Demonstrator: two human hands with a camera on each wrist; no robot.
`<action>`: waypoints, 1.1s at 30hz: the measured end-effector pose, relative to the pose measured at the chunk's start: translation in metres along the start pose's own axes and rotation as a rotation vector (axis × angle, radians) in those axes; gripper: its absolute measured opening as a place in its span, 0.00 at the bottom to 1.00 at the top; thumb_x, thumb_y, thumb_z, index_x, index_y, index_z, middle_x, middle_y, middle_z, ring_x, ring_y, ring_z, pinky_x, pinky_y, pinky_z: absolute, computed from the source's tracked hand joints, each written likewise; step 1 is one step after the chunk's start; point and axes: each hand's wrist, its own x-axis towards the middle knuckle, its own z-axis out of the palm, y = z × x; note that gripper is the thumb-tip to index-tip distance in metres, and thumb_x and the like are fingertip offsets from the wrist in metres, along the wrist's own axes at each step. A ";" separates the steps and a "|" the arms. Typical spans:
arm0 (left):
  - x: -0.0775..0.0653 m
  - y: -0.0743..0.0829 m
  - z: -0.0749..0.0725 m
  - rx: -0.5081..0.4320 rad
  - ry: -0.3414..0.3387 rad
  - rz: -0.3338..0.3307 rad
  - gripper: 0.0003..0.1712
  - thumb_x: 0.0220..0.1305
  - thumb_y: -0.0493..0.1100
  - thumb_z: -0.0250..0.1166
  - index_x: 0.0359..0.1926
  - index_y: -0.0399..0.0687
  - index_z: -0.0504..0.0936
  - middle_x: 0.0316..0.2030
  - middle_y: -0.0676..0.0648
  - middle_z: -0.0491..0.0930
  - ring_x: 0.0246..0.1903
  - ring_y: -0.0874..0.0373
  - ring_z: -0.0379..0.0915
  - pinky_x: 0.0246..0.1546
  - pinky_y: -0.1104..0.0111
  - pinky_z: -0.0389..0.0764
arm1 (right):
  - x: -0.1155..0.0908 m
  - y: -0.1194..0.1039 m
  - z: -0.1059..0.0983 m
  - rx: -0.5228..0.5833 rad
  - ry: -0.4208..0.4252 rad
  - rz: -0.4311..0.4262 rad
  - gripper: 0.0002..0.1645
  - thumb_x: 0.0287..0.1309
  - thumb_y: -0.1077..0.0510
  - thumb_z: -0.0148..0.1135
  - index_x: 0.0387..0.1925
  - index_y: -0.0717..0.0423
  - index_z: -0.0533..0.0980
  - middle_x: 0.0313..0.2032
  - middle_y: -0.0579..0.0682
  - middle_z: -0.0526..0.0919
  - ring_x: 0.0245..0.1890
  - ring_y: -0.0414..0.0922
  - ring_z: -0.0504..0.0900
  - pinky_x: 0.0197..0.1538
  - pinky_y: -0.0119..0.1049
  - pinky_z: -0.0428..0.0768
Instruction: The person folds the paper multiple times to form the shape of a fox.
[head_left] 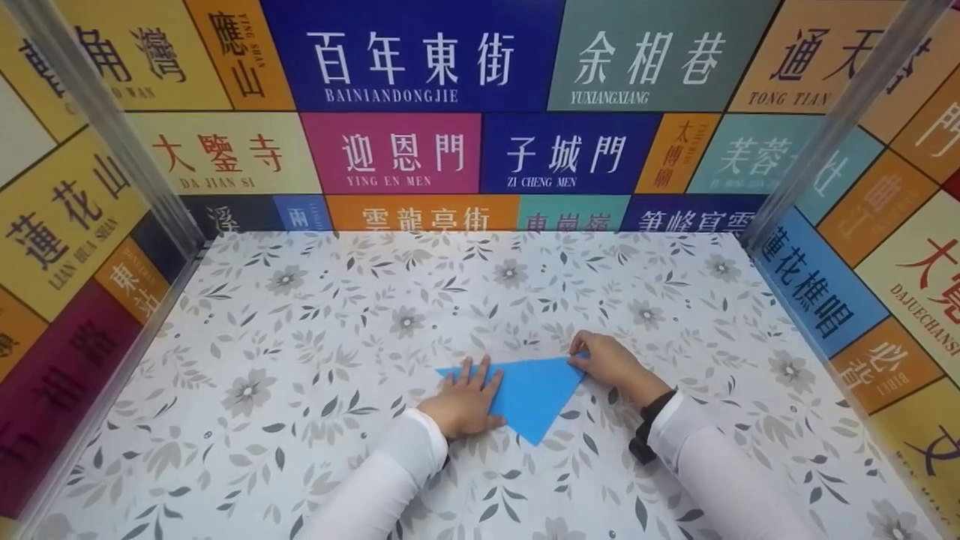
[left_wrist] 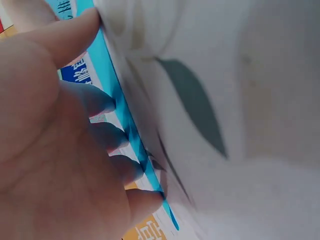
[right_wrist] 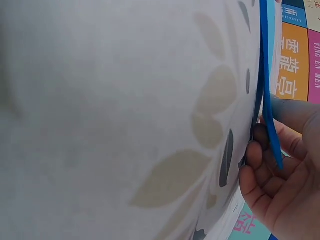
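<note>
A blue sheet of paper [head_left: 536, 394] lies on the table as a triangle, one corner towards the person and a long edge at the far side. Spread fingers of my left hand [head_left: 466, 401] press its left part, covering some of it. In the left wrist view, the fingertips [left_wrist: 135, 172] rest along the thin blue strip of paper. At the right corner, my right hand [head_left: 611, 364] pinches the paper between thumb and curled fingers. The right wrist view shows that blue corner [right_wrist: 272, 135] raised between the thumb and the fingers.
A white cloth with grey flowers and leaves covers the table [head_left: 300, 337]. Colourful panels with Chinese lettering [head_left: 405, 154] stand behind it and along both sides. Clear upright posts [head_left: 817, 127] rise at the back corners. A dark band [head_left: 651, 427] is on the right wrist.
</note>
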 end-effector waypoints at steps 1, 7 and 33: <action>0.000 0.000 -0.001 0.008 -0.008 -0.001 0.44 0.60 0.61 0.51 0.69 0.51 0.43 0.69 0.43 0.33 0.67 0.43 0.26 0.63 0.48 0.42 | -0.001 -0.002 0.000 -0.023 0.001 0.011 0.07 0.54 0.54 0.59 0.33 0.51 0.72 0.36 0.52 0.79 0.34 0.48 0.76 0.37 0.43 0.72; 0.001 0.001 -0.003 0.028 -0.046 -0.006 0.44 0.61 0.63 0.49 0.69 0.51 0.41 0.69 0.43 0.32 0.67 0.43 0.25 0.63 0.48 0.41 | -0.007 -0.012 0.002 -0.277 0.061 -0.060 0.19 0.55 0.52 0.58 0.46 0.58 0.69 0.43 0.57 0.73 0.42 0.53 0.73 0.42 0.47 0.72; 0.004 0.005 -0.003 0.094 -0.087 -0.037 0.44 0.61 0.63 0.48 0.69 0.50 0.41 0.69 0.44 0.32 0.67 0.47 0.26 0.63 0.49 0.42 | -0.039 -0.036 0.026 -0.331 -0.275 -0.297 0.50 0.59 0.34 0.41 0.67 0.62 0.39 0.68 0.59 0.38 0.67 0.57 0.37 0.65 0.52 0.47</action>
